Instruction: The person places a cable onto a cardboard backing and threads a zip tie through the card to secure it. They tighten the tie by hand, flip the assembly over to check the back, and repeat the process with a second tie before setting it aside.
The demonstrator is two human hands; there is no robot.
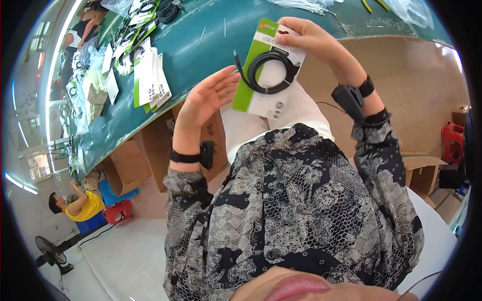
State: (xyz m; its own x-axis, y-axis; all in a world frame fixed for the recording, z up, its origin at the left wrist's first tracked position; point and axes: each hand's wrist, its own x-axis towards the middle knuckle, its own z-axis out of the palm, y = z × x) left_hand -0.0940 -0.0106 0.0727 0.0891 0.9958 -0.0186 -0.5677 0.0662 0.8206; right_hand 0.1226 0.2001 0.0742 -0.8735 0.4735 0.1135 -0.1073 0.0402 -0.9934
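Note:
A white and green cardboard backing card (256, 103) is held up over my lap, near the edge of the table. Coiled on its front is a black cable (253, 70), fastened to the card, with one plug end sticking out past the card's left edge. My right hand (309, 40) grips the card at its top right corner, by the hanging hole. On the other side, my left hand (208, 95) is open, fingers spread, its tips close to the card's left edge and the loose plug. Nothing shows in the left palm.
The green table (201, 55) carries a stack of white and green cards (150, 83), heaps of carded cables (133, 47) and clear plastic bags (411, 12). White cable ties (306, 6) lie at the far edge. Cardboard boxes (125, 165) stand below. A person in yellow (86, 206) sits at left.

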